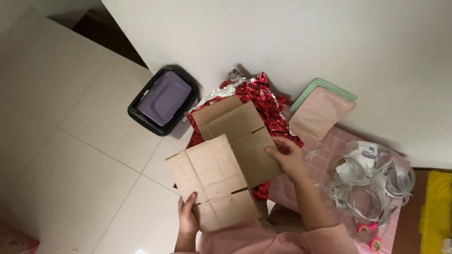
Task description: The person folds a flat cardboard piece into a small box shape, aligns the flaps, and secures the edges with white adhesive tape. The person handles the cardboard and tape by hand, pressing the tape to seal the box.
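I hold a flattened brown cardboard box (225, 160) with both hands over the floor. My left hand (187, 214) grips its near left flap at the bottom edge. My right hand (288, 155) presses on the box's right side, fingers curled over the edge. Under the box lies crumpled shiny red wrapping foil (263, 99), its silver underside showing at the top left.
A black bin with a purple lid (164, 99) stands on the white tiles at the left. Pink and green flat pouches (322, 109) lean by the white wall. A tangle of silver ribbon (369, 181) lies on a pink checked mat (325, 162); a yellow object (437, 207) is at the right edge.
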